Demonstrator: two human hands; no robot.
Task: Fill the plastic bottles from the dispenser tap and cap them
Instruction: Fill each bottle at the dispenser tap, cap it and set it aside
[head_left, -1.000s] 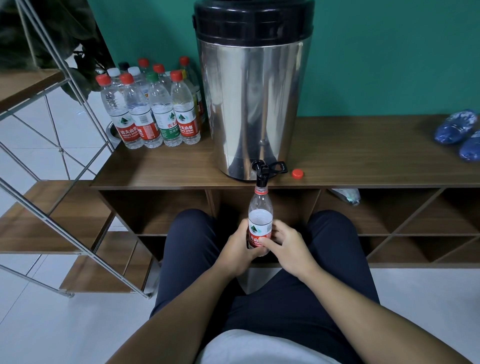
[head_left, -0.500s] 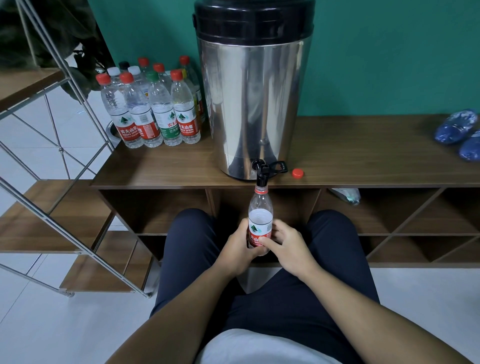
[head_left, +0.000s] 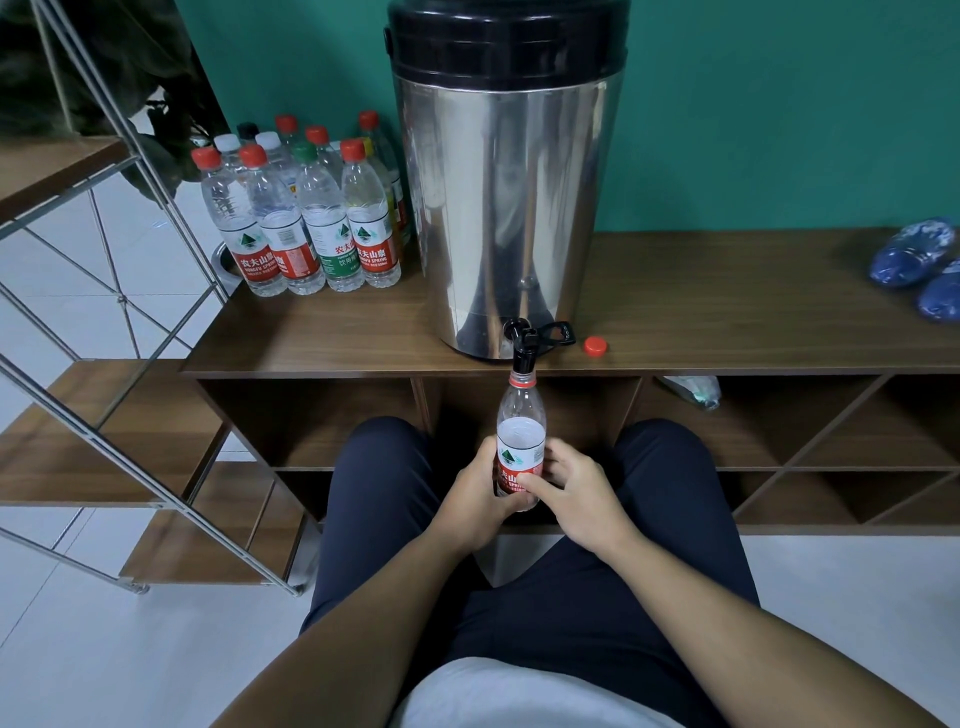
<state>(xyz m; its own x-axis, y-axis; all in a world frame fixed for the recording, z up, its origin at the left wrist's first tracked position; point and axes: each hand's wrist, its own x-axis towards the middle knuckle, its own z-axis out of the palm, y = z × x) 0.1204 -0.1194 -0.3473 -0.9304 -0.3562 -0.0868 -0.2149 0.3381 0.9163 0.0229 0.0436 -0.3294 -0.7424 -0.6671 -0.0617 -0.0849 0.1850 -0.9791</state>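
A clear plastic bottle (head_left: 521, 431) with a red and white label stands upright under the black tap (head_left: 523, 349) of a tall steel dispenser (head_left: 506, 197). Its open neck sits right below the spout. My left hand (head_left: 474, 493) grips the bottle's lower left side. My right hand (head_left: 574, 491) grips the lower right, thumb across the label. A loose red cap (head_left: 595, 346) lies on the wooden shelf top (head_left: 727, 306), just right of the tap.
Several capped bottles (head_left: 306, 228) stand in a cluster left of the dispenser. Two blue crumpled bottles (head_left: 919, 265) lie at the far right of the top. A clear bottle (head_left: 693, 391) lies in a cubby below. A metal-framed shelf unit (head_left: 104, 332) stands at the left.
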